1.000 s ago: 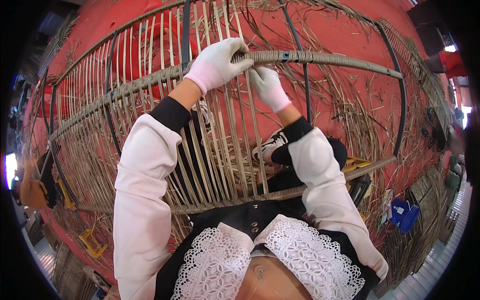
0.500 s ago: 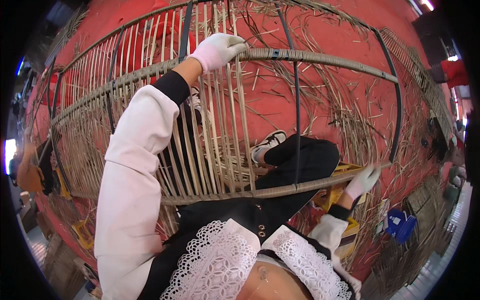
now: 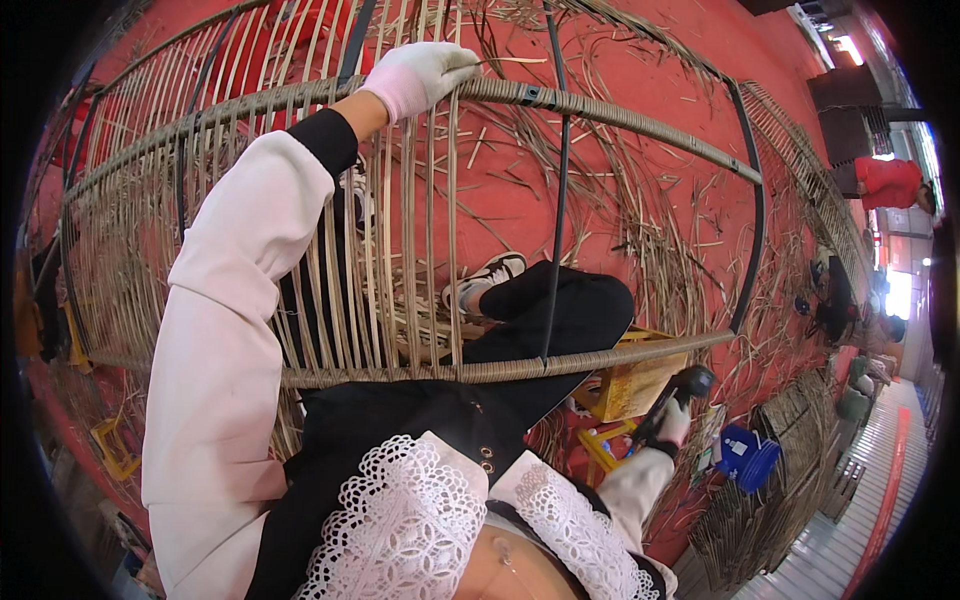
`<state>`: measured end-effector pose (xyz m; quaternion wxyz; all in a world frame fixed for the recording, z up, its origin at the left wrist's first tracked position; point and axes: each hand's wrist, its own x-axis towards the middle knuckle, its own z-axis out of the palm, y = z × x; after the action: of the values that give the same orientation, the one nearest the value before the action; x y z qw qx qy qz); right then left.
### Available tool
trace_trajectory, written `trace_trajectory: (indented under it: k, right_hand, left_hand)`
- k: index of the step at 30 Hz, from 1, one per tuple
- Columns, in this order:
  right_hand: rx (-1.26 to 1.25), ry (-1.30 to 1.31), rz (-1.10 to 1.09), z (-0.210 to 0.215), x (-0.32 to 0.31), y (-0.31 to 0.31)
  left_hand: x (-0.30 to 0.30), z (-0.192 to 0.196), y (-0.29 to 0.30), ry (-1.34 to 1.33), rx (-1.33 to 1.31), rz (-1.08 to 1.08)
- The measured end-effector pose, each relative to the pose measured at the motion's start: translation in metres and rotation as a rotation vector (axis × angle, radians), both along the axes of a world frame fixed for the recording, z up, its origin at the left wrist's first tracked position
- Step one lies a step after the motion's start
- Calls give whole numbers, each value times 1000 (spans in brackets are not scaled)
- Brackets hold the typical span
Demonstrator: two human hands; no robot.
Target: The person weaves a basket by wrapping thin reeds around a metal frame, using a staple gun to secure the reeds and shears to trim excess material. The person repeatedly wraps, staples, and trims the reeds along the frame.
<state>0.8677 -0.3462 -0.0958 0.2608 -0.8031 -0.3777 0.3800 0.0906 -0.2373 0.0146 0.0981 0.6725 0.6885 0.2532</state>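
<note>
A long frame with black metal ribs (image 3: 562,200) lies across my lap, its rails wrapped in brown strips. At the middle rail (image 3: 620,122), my left hand (image 3: 425,75), in a pale glove, is closed with fingers pressed together around a strip, whose loose end (image 3: 520,60) sticks out to the right. Several light strips (image 3: 400,230) run between the rails, left of and below that hand. Down at the right, my gloved right hand (image 3: 677,420) is wrapped round a black staple gun (image 3: 690,383), below the near rail (image 3: 640,352). Its grip is partly hidden by the hand.
A yellow stool-like crate (image 3: 630,385) stands under the near rail at the right. Beside my right arm sits a blue container (image 3: 748,458). Loose strips (image 3: 650,240) litter the red floor. Another strip-woven frame (image 3: 810,170) and a person in red (image 3: 888,183) are at far right.
My right hand has gone from the near rail's right end down and left, and now holds the black staple gun. My left hand stays at the middle rail. The whole view has shifted.
</note>
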Motion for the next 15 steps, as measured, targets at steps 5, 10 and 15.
trace_trajectory:
  k: [5,10,15]
  right_hand:
    - [243,565,121,196,-138,-10]
    - [45,494,601,255,-348,83]
    - [-55,430,1114,249,-501,144]
  left_hand:
    - [0,2,0,38,1,3]
    - [6,6,-6,19,24,25]
    - [9,11,-6,-26,0,69]
